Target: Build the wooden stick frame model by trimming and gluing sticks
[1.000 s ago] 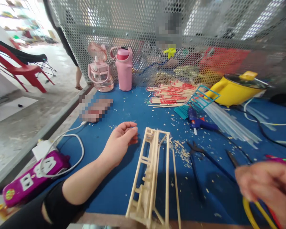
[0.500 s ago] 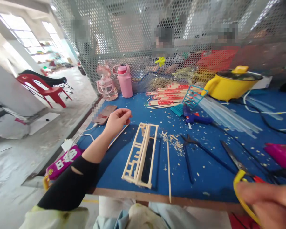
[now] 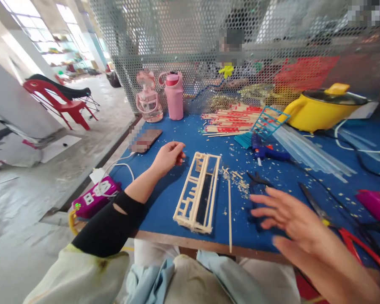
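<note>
My left hand (image 3: 170, 157) is closed over the blue table, fingers curled; whether anything is inside is hidden. To its right lies a frame of thin wooden sticks (image 3: 194, 207), apart from the hand, with step-like pieces in its left half and a dark panel in its right. One loose wooden stick (image 3: 230, 215) lies farther right. My right hand (image 3: 281, 211) hovers above the table with its fingers spread, holding nothing. Beneath and behind it are dark-handled pliers (image 3: 259, 179), partly covered. Scissors (image 3: 313, 198) with red and yellow handles lie beside that hand, partly hidden by the forearm.
Behind are a bundle of sticks (image 3: 234, 120), a blue glue gun (image 3: 267, 153), clear glue sticks (image 3: 313, 152) and a yellow pot (image 3: 326, 109). A phone (image 3: 147, 139), two pink bottles (image 3: 175, 99) and a purple power strip (image 3: 96, 196) are leftward. Perforated metal mesh (image 3: 183, 42) closes the back.
My right hand has let go of the scissors' yellow handle and moved left, its fingers opening. My left hand stays closed near the frame. The view has shifted slightly.
</note>
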Action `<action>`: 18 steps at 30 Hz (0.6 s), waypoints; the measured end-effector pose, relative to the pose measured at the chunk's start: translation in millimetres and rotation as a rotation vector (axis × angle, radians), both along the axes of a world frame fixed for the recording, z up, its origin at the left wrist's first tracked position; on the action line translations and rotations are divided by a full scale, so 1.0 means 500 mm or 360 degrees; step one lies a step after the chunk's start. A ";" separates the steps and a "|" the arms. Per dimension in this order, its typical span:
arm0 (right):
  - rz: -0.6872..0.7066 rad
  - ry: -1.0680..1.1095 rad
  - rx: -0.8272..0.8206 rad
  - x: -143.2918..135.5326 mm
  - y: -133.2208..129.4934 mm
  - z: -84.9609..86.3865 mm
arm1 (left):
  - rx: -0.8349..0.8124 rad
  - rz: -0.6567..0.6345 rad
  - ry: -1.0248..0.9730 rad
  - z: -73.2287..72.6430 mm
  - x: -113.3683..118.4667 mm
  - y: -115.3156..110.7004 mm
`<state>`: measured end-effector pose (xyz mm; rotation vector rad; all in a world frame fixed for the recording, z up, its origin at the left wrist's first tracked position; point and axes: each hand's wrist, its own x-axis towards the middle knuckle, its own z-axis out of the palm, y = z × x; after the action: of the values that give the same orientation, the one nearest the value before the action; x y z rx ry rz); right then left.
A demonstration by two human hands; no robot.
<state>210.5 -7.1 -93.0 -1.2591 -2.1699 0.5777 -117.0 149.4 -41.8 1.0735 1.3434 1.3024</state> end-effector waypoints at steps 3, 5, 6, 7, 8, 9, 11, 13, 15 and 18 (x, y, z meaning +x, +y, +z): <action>-0.0012 -0.0109 0.0125 -0.108 0.161 0.135 | -0.0222 -0.0238 -0.0089 0.019 -0.004 -0.014; -0.0028 -0.0191 0.0167 -0.157 0.231 0.189 | -0.0442 -0.0533 -0.0032 0.034 -0.007 -0.028; -0.0052 -0.0231 0.0157 -0.173 0.253 0.200 | -0.0524 -0.0701 0.0025 0.042 -0.007 -0.036; -0.0071 -0.0265 0.0121 -0.186 0.268 0.203 | -0.0565 -0.0851 0.0085 0.050 -0.006 -0.045; -0.0071 -0.0272 0.0056 -0.195 0.277 0.199 | -0.0558 -0.0970 0.0138 0.058 -0.004 -0.054; -0.0045 -0.0233 -0.0036 -0.203 0.283 0.191 | -0.0514 -0.1065 0.0171 0.065 0.001 -0.062; 0.0102 -0.0016 -0.0273 -0.216 0.290 0.171 | -0.0440 -0.1204 0.0159 0.073 0.012 -0.076; 0.0259 0.0275 -0.0424 -0.224 0.293 0.161 | -0.0371 -0.1252 0.0081 0.075 0.023 -0.086; 0.0257 0.0445 -0.0372 -0.225 0.292 0.167 | -0.0308 -0.1264 0.0007 0.075 0.033 -0.095; 0.0083 0.0494 -0.0071 -0.217 0.282 0.193 | -0.0196 -0.1262 -0.0090 0.076 0.047 -0.110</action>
<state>102.1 134.1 3.6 -1.0588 -1.9441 0.7907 -93.8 94.3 -3.5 1.2842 0.7960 0.6429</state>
